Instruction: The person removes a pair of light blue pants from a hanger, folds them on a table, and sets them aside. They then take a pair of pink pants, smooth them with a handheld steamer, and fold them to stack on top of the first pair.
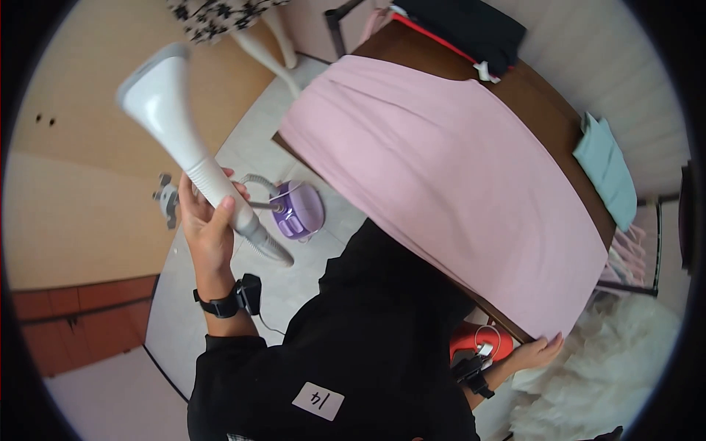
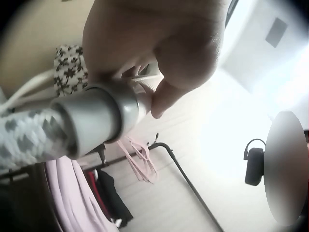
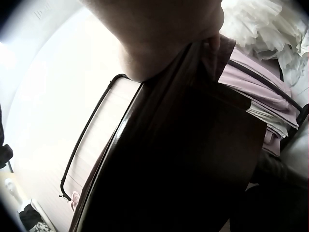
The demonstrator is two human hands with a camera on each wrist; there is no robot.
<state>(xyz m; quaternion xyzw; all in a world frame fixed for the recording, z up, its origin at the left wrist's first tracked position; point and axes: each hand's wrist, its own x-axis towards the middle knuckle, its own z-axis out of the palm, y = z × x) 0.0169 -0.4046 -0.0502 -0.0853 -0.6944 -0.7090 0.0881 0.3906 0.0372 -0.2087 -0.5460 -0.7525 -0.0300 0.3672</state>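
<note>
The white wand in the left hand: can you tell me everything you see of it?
The white wand looks like smooth, glossy plastic. Its head flares broadly to a greyish end; below, it narrows past a ribbed band into a slim handle. A grey collar joins this to a patterned hose. The left hand grips the handle, with the head tilted toward the head view's upper left, apart from the pink cloth.

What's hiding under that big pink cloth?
A brown table is under the pink cloth; you can see bare wood past its edges. The cloth covers the middle, so I can't tell if anything else is tucked beneath.
</note>
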